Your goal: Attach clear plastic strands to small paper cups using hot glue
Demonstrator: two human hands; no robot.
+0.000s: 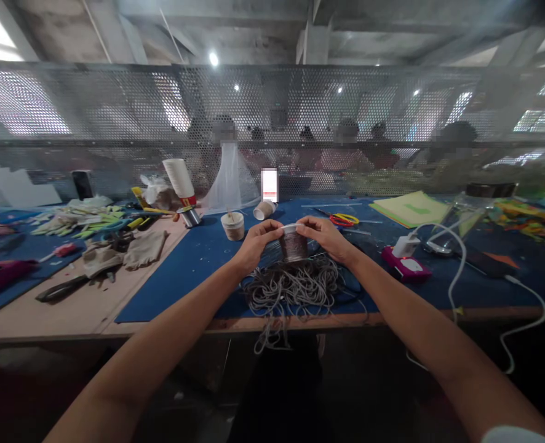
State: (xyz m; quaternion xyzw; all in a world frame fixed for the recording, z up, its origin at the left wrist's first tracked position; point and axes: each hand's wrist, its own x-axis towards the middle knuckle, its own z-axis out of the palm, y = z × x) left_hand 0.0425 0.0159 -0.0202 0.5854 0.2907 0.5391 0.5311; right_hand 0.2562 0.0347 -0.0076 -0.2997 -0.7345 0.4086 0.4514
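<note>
Both hands hold one paper cup (294,245) wrapped in dark brown cord, upright above a loose heap of grey cord (295,286). My left hand (259,241) pinches the white rim on its left side. On the opposite side, my right hand (324,235) grips the rim with thumb and fingers. Some of the grey cord hangs over the table's front edge. Just beyond my left hand stands a white cup (232,226) with cord around its lower part. Another wrapped cup (265,210) lies on its side behind it.
Red-and-yellow scissors (344,219) lie behind my right hand. A magenta power strip (405,264) with a charger and white cable sits to the right. Stacked paper cups (179,178), gloves (146,249) and a tin (189,216) are on the left. A perforated screen (138,117) closes the back, people beyond.
</note>
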